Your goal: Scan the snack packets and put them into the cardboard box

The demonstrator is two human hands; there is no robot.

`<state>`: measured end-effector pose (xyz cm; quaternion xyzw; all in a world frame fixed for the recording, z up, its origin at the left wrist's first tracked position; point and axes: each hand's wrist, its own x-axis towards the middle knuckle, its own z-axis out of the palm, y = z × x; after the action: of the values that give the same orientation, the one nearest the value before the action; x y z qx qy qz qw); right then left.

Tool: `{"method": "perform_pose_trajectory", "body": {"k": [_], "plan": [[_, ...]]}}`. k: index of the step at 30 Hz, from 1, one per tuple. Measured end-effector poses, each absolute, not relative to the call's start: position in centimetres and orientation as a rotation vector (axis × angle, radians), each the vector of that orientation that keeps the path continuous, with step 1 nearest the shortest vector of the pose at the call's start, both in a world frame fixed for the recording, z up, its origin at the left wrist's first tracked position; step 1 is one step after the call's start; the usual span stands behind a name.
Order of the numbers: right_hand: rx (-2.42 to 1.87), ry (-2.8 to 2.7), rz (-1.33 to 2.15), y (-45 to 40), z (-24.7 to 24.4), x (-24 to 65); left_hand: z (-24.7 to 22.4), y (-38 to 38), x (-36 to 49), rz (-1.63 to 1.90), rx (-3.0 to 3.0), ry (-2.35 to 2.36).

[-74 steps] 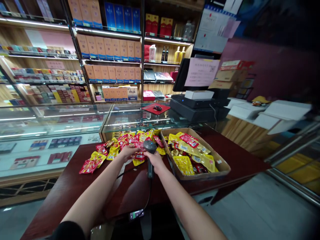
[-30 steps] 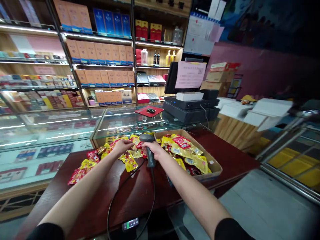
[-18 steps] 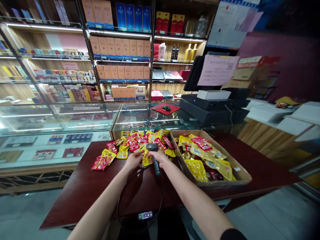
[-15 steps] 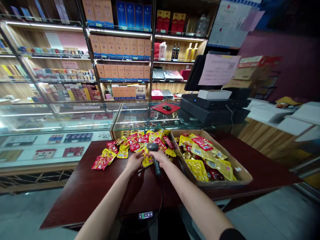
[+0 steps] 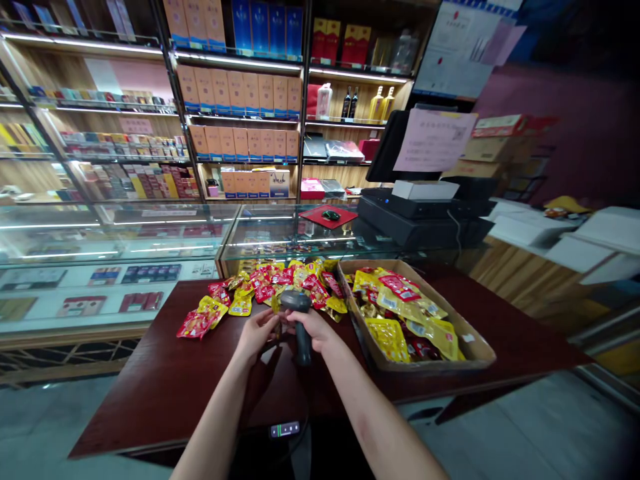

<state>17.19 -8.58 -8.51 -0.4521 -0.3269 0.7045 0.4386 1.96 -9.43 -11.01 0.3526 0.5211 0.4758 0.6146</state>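
Both hands are closed and working together, to the left of the open cardboard box. The left hand has thumb and fingers pinched on a small yellow packet, turned nearly edge-on; the right hand is wrapped round the handle of a dark handheld scanner, its head just beside the packet. Whether the right fingertips also touch the packet I cannot tell.

To do this well, I would grip the packet by its edge, keep its printed face smooth and square to the scanner's window, and leave a little gap between the two; the shiny film probably creases and glares, so a slight tilt may help. The wrist should stay relaxed and the cord slack.

The dark red table runs out to both sides of the box and bears a loose heap of red and yellow packets to its left, with more packets lying inside it. Beyond the box stands a glass counter with a mouse on a red mat and a monitor; farther behind the box, lit shelves carry rows of cartons and bottles
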Motion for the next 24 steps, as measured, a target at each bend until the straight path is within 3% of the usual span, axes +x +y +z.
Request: {"method": "perform_pose_trajectory", "body": {"k": [8,24], "plan": [[-1.069,-0.792,1.593,-9.3,-8.8,17.8,-9.5,-9.5,0.9,1.139,0.455,1.010],[-1.105,-0.779,1.605,-8.5,-8.5,19.0,-10.4,-4.4,0.3,0.775,0.720,1.157]]}}
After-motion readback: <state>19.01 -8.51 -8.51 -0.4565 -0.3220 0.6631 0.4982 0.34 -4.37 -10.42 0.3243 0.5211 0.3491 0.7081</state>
